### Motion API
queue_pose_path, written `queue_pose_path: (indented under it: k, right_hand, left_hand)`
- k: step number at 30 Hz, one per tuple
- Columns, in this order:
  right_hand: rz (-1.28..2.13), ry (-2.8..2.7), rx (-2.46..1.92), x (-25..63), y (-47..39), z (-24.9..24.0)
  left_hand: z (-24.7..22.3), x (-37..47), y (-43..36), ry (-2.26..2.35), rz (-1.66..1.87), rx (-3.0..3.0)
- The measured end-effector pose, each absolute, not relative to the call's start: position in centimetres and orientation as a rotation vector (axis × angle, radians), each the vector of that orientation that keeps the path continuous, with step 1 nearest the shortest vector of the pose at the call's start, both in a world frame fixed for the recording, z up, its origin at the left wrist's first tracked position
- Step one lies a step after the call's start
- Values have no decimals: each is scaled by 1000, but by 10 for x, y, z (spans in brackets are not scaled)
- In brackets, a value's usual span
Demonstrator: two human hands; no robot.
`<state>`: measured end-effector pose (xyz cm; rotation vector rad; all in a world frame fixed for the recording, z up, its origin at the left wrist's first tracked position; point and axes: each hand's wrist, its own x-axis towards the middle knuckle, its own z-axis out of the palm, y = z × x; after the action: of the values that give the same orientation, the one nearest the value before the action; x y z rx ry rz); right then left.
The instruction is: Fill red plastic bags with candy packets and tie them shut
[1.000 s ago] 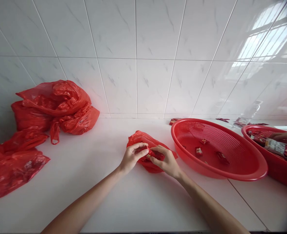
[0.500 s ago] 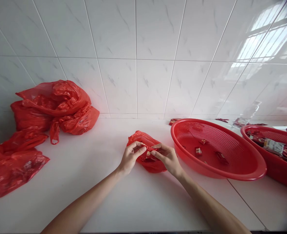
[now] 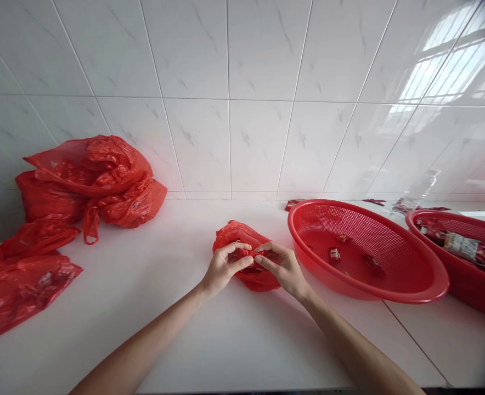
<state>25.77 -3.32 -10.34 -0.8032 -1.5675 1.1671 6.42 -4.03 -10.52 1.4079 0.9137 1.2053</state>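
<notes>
Small red piece, wrapper or bag plastic, cannot tell which, is between the two hands, over the mouth of the small red bag at centre. Left to right: one red plastic bag lies on the white worktop, cut off by the frame edge, dark contents showing through. Behind it, a bulky red bag heap sits against the tiled wall, a handle loop hanging down its front. Left hand comes in next, grip pinching the left end of the piece, thumb against fingers. Under both hands, small red bag lies with its mouth open, contents mostly hidden. Right hand mirrors the left, grip pinching the right end, fingertips near the left hand's. Just beside, a red packet lies at the wall, next to the rim of a red perforated basin; a few small red packets lie scattered inside. Behind its rim, a clear plastic item, shape unclear. Far right, second red basin holds more packets, one of them silvery, and runs out of frame
</notes>
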Motion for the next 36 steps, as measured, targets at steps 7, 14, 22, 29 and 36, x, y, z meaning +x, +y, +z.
queue_pose_path:
  k: [7, 14, 22, 29, 36]
  right_hand:
    - [1152, -1552, -828, 257, -33, -106]
    - [1211, -1492, -816, 256, -35, -101]
    - [1257, -1425, -767, 253, -34, -99]
    - [1279, -1386, -720, 252, -37, -98]
    - [1261, -1379, -705, 251, -38, -98]
  left_hand:
    - [-109, 65, -38, 947, 1238, 1359]
    - [-107, 67, -40, 910, 1275, 1323]
    - [-114, 70, -37, 907, 1329, 1166]
    - [-108, 75, -41, 779, 1314, 1023]
    - [-101, 79, -47, 678, 1238, 891]
